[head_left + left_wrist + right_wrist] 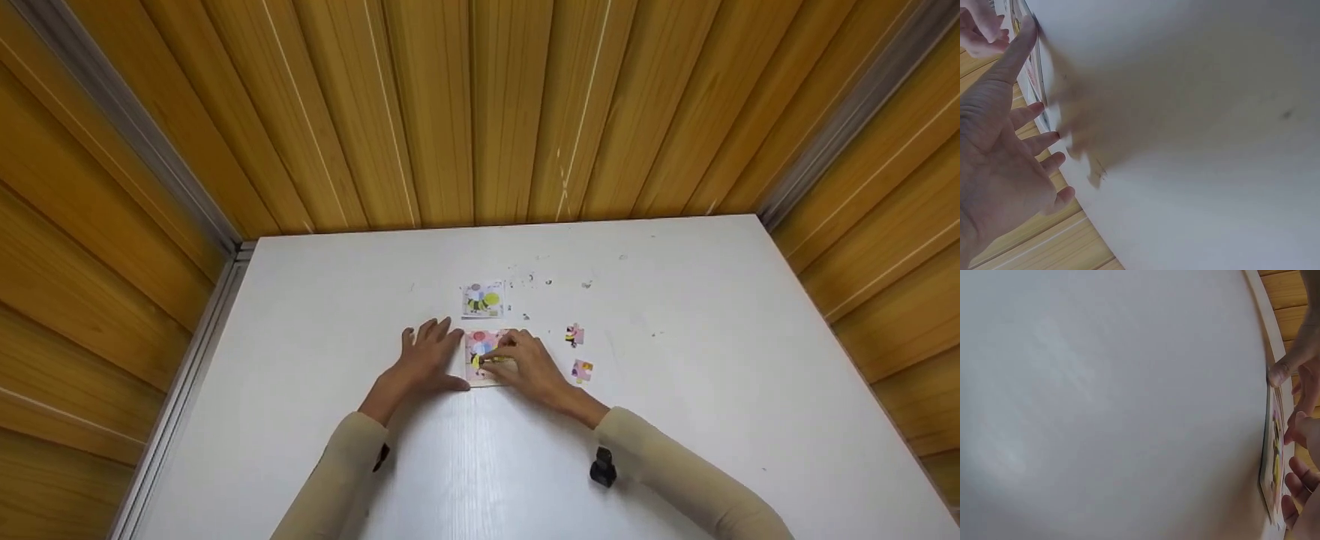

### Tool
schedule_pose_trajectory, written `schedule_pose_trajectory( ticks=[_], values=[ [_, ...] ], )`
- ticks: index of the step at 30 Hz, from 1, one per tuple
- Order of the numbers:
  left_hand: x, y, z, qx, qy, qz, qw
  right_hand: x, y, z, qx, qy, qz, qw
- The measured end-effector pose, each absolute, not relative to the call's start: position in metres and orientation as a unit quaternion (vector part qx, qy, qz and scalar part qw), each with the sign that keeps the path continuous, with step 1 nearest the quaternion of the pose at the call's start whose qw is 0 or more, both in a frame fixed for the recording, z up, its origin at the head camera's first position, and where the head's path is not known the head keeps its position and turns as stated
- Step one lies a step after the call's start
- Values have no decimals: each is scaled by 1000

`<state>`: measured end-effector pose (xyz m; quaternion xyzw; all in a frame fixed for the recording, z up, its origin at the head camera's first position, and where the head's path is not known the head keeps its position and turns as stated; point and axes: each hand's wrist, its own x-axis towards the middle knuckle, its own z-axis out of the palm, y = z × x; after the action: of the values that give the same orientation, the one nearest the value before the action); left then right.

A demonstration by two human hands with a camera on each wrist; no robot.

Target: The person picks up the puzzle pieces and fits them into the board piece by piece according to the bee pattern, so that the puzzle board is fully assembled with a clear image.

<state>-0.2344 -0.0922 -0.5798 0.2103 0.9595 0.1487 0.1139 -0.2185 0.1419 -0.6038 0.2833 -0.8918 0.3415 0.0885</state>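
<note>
A small square puzzle [474,379] with a pink bee picture lies in a pale tray in the middle of the table. My left hand [421,365] is spread along its left side, fingers fairly straight. The left thumb [1016,48] touches the near left corner, and the index fingertip is by the far left corner. Over the picture, my right hand [534,369] brings thumb and index finger together on a puzzle piece, mostly covered by the fingers. In the right wrist view the tray [1268,472] shows edge-on beneath the fingertips.
Just beyond the puzzle lies a card [482,300] printed with a similar bee. Two loose puzzle pieces, one with bee stripes [574,335] and one pink [582,371], lie to the right. Wooden panels [510,112] enclose the white table [712,375].
</note>
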Motion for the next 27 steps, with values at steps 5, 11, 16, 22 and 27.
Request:
schedule_pose_trajectory(
  ticks=[5, 11, 16, 22, 27],
  values=[
    [-232, -96, -578, 203, 959, 161, 114, -219, 164, -591, 248, -898, 360, 56],
    [-232, -94, -579, 201, 956, 177, 121, -222, 214, -581, 197, -919, 338, 46],
    [-232, -95, -579, 205, 956, 178, 115, -229, 252, -584, 204, -911, 344, 97],
    [-233, -95, -579, 207, 956, 175, 112, -241, 280, -590, 202, -921, 327, 60],
    [-232, -92, -579, 202, 955, 182, 121, -249, 288, -593, 240, -921, 308, -10]
  ],
)
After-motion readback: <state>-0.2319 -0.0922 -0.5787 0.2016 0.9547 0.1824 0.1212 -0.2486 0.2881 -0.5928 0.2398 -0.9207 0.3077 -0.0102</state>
